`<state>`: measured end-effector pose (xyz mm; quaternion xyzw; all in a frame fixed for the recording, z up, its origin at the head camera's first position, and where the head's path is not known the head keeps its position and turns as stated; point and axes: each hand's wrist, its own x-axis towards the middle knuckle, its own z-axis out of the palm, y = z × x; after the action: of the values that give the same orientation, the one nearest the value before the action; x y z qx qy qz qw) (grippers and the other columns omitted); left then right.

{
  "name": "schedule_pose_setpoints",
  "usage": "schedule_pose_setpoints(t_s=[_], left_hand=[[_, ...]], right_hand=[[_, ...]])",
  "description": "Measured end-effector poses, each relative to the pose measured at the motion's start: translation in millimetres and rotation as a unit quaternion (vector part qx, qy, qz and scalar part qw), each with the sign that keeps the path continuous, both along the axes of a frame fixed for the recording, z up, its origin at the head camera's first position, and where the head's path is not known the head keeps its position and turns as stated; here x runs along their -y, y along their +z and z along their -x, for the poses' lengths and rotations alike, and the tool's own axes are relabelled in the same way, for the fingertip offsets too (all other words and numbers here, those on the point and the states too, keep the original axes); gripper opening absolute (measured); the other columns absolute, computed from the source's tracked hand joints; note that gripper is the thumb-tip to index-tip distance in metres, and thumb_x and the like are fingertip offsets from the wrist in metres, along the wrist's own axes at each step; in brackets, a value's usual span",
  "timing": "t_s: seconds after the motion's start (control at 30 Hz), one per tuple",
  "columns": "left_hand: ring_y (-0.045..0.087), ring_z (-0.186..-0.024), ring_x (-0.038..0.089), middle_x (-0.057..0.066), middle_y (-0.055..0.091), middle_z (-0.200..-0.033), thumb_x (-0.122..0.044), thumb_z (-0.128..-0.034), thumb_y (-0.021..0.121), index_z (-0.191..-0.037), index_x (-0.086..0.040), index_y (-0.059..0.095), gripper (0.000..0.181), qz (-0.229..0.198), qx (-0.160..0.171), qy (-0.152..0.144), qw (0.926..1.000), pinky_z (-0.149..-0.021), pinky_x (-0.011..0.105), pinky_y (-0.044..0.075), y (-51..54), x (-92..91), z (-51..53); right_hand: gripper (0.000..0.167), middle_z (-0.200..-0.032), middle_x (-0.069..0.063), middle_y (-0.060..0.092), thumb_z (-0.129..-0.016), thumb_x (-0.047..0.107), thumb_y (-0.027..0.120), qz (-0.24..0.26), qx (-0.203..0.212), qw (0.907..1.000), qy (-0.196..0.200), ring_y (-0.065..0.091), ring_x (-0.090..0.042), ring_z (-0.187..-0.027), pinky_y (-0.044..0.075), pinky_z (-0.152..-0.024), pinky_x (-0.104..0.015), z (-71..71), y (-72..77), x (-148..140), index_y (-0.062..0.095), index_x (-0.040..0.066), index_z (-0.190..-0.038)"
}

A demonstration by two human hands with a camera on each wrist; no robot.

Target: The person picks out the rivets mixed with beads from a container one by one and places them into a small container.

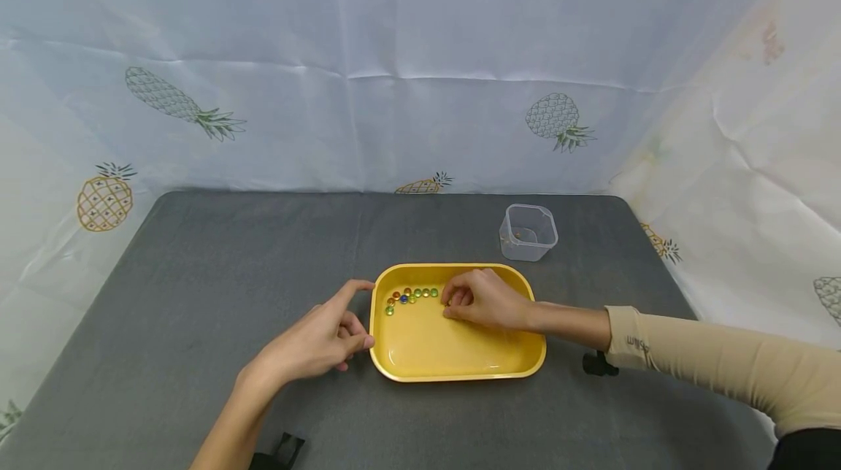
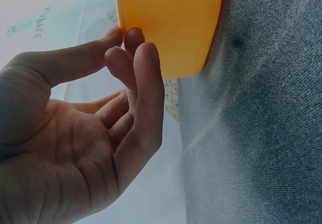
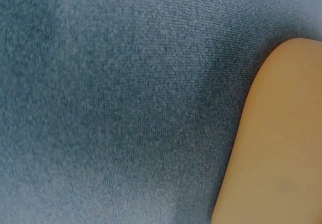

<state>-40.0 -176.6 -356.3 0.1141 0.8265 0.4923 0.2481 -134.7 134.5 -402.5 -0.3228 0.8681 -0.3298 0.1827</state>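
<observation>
A yellow tray [image 1: 453, 360] lies on the table, with several small glass marbles [image 1: 425, 293] in green, amber and blue grouped at its far left. Inside the tray, my right hand [image 1: 486, 300] pinches a small marble between thumb and fingers, which largely hide it. My left hand [image 1: 315, 342] is at the tray's left end, index finger and thumb spread apart and touching its edge. The left wrist view shows those fingertips against the yellow side wall [image 2: 171, 27]. In the right wrist view only the tray's outer side [image 3: 282, 143] appears; the hand is out of that picture.
A clear plastic container [image 1: 528, 234] stands behind the tray's far right corner, with tiny specks of colour visible inside. The table wears a dark grey cloth [image 1: 230, 258]. A white pineapple-print sheet [image 1: 368, 90] hangs behind and beside it.
</observation>
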Motion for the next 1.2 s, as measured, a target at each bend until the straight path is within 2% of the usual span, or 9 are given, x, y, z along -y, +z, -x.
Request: schedule_pose_setpoints(t_s=[0.3,0.67,0.87,1.2], left_hand=[[0.067,-0.067,0.018,0.013,0.073,-0.090,-0.009,-0.1025,0.074,-0.164,-0.009,0.033,0.074,0.006,0.001,0.003,1.0000,-0.059,0.033,0.060,1.0,-0.3,0.2],[0.068,-0.068,0.019,0.013,0.074,-0.091,-0.010,-0.1028,0.074,-0.163,-0.009,0.034,0.073,0.009,-0.004,0.000,1.0000,-0.060,0.034,0.061,0.8,-0.2,0.6],[0.068,-0.069,0.020,0.013,0.074,-0.090,-0.009,-0.1024,0.074,-0.162,-0.009,0.035,0.071,0.010,-0.012,0.000,0.9999,-0.060,0.037,0.062,0.2,-0.1,0.2],[0.068,-0.070,0.022,0.013,0.073,-0.090,-0.009,-0.1026,0.074,-0.162,-0.009,0.035,0.071,0.008,-0.008,0.001,0.9999,-0.060,0.035,0.062,0.4,0.0,0.0]], right_hand=[[0.006,-0.083,0.004,0.075,-0.093,0.009,0.084,0.005,0.007,0.9999,0.013,0.064,0.002,-0.072,0.060,-0.072,-0.018,-2.2,0.8,-0.7,0.080,0.010,-0.098],[0.009,-0.080,0.004,0.074,-0.093,0.005,0.082,0.002,-0.014,0.9995,0.030,0.061,0.002,-0.071,0.058,-0.070,-0.017,-1.4,1.9,-2.9,0.079,0.012,-0.089],[0.009,-0.080,0.006,0.073,-0.094,0.006,0.080,-0.004,0.001,0.9996,0.028,0.062,0.003,-0.072,0.058,-0.071,-0.017,-3.0,6.1,-1.8,0.080,0.014,-0.089],[0.009,-0.079,0.006,0.074,-0.094,0.006,0.080,0.009,0.009,0.9995,0.029,0.064,0.002,-0.071,0.059,-0.071,-0.019,-2.6,6.5,-3.8,0.081,0.014,-0.090]])
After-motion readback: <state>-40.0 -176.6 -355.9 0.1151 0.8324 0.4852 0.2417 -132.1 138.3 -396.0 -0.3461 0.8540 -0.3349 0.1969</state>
